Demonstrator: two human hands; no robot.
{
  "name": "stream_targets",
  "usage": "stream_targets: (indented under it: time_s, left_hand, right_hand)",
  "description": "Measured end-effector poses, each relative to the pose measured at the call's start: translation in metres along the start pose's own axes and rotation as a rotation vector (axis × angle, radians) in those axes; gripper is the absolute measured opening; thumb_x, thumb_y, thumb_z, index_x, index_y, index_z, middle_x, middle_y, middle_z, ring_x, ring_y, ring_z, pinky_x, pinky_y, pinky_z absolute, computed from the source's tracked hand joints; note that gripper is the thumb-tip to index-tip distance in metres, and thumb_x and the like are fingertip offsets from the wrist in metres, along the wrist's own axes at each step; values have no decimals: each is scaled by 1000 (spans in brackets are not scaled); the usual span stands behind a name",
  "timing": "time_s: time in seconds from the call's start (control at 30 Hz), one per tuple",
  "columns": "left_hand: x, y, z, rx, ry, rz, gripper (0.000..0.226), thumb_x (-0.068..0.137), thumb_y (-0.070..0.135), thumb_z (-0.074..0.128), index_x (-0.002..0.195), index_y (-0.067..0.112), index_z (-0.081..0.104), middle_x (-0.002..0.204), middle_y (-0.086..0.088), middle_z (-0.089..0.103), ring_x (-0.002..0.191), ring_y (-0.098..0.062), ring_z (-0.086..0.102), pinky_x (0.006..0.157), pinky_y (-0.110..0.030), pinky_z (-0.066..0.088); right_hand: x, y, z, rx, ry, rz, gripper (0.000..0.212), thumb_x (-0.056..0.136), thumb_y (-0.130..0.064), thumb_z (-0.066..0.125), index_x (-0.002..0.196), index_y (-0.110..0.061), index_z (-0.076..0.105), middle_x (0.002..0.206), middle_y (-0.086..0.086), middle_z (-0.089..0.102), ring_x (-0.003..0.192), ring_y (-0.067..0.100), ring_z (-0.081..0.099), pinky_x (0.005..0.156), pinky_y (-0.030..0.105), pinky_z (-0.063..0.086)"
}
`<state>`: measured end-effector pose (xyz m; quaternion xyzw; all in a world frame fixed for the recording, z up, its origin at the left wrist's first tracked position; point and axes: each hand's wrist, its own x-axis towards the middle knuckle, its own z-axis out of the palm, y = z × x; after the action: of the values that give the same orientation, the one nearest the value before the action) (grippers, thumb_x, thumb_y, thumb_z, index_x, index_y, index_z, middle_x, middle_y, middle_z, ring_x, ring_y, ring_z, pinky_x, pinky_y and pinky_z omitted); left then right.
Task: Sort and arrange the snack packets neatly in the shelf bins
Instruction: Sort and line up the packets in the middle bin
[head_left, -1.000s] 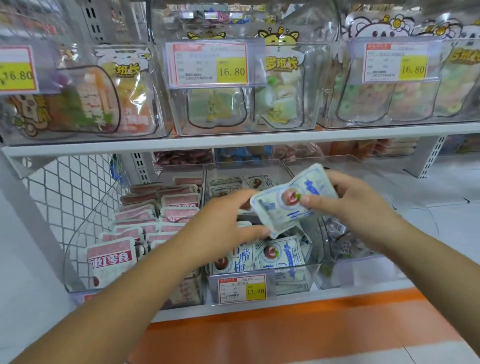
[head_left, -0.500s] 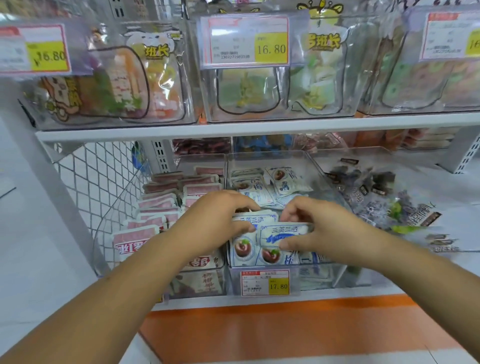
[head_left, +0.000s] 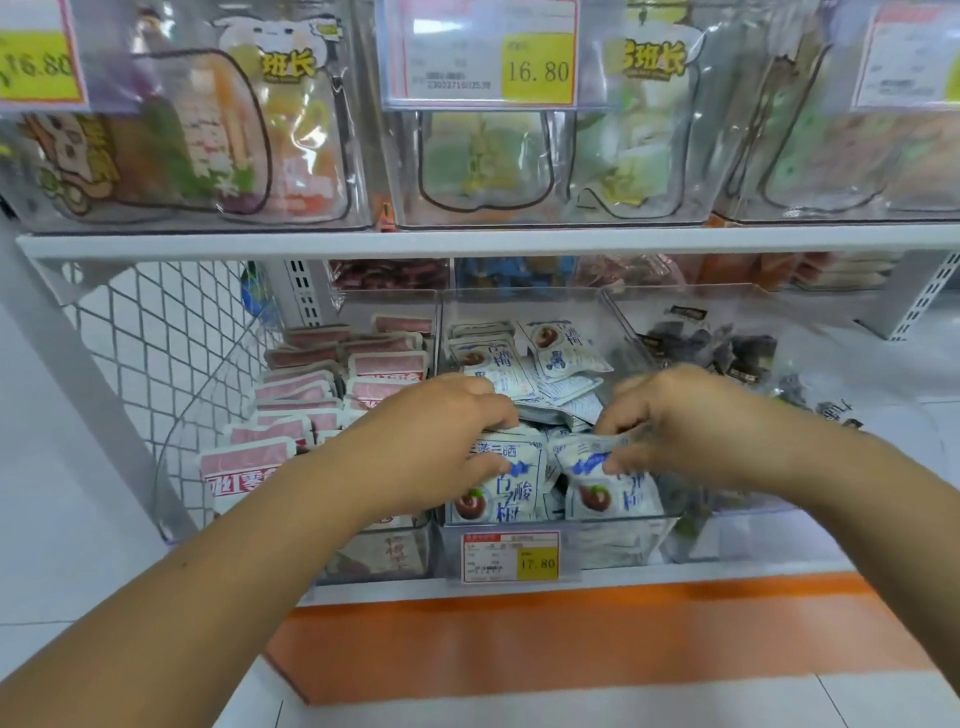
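Both hands are inside the middle clear bin (head_left: 550, 551) on the lower shelf, which holds several white-and-blue plum snack packets. My left hand (head_left: 441, 431) curls over the top edge of an upright front packet (head_left: 506, 488). My right hand (head_left: 670, 421) pinches the top of the neighbouring upright packet (head_left: 605, 488) beside it. More of the same packets (head_left: 550, 353) lie loosely toward the back of the bin.
The left bin (head_left: 384, 556) holds rows of pink packets (head_left: 291, 415). Dark-wrapped snacks (head_left: 727, 348) fill the right bin. An upper shelf (head_left: 467, 241) carries clear bins of large pouches with price tags. A wire mesh panel (head_left: 156, 353) closes the shelf's left end.
A second ago my right hand held a white-and-blue packet above the bin. Both hands then lowered into the middle bin, and the packet now stands at the front beside another.
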<state>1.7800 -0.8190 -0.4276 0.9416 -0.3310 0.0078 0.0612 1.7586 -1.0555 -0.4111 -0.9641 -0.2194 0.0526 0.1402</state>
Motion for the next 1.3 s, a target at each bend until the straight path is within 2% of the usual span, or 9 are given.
stream_targets:
  time_s: [0.1, 0.17, 0.27, 0.37, 0.63, 0.83, 0.93, 1.13, 1.3]
  left_hand:
    - [-3, 14, -4, -67, -61, 16, 22, 89, 51, 57, 95, 34, 44, 97, 14, 52, 81, -4, 49, 69, -26, 41]
    - [-6, 24, -3, -85, -81, -1, 28, 88, 56, 55, 103, 35, 45, 92, 12, 57, 76, -7, 51, 63, -27, 39]
    - [-13, 34, 7, 48, -38, 10, 40, 93, 55, 45, 132, 46, 39, 108, 10, 64, 100, -14, 58, 71, -28, 38]
    - [-14, 33, 15, 67, 10, 22, 31, 97, 49, 41, 127, 45, 47, 119, 14, 63, 105, -13, 58, 74, -28, 39]
    - [-24, 18, 18, -204, 102, -58, 49, 87, 66, 45, 131, 46, 49, 125, 21, 56, 115, 0, 45, 96, -26, 42]
    - [-29, 8, 25, -200, 260, -16, 49, 89, 63, 39, 123, 35, 61, 110, 20, 62, 105, 3, 48, 90, -15, 34]
    - [-24, 7, 27, -219, 316, -8, 43, 89, 59, 43, 117, 33, 64, 104, 20, 64, 99, 2, 50, 85, -16, 37]
    - [-20, 2, 23, -230, 234, 8, 45, 85, 65, 42, 109, 38, 68, 103, 22, 64, 99, 0, 54, 86, -20, 41]
    - [-20, 4, 23, -202, 246, 10, 39, 85, 62, 43, 108, 40, 66, 98, 23, 66, 92, -2, 58, 79, -23, 46]
  right_hand:
    - [0, -3, 17, -121, -143, 12, 14, 85, -35, 70, 97, -30, 74, 97, -14, 71, 85, 3, 63, 81, 28, 51]
    - [-3, -4, 20, -154, -162, 13, 19, 88, -36, 65, 104, -31, 73, 103, -13, 71, 89, 5, 62, 82, 28, 51]
    - [-7, -3, 2, -115, -264, 51, 23, 91, -40, 60, 111, -34, 70, 105, -15, 70, 88, 1, 62, 82, 26, 52]
    - [5, -7, -18, -32, -290, 67, 23, 94, -40, 56, 112, -35, 68, 106, -21, 68, 89, -5, 61, 80, 14, 47]
    - [60, 6, 15, -481, -415, 52, 19, 92, -21, 55, 87, -7, 66, 80, 6, 63, 74, 26, 59, 68, 36, 53]
    - [53, 13, 23, -682, -386, 23, 22, 82, -6, 51, 92, -14, 69, 76, 1, 55, 69, 19, 53, 66, 30, 51]
    - [49, 18, 10, -416, -264, 34, 14, 88, -30, 60, 100, -25, 65, 99, -6, 55, 92, 18, 56, 82, 35, 51]
    - [39, 22, -9, 218, -18, 24, 15, 85, -33, 69, 88, -23, 58, 63, -12, 47, 55, 0, 43, 55, 13, 34]
    - [40, 17, -15, 327, -162, -15, 7, 82, -36, 71, 89, -34, 69, 76, -24, 65, 63, -2, 56, 62, 13, 44]
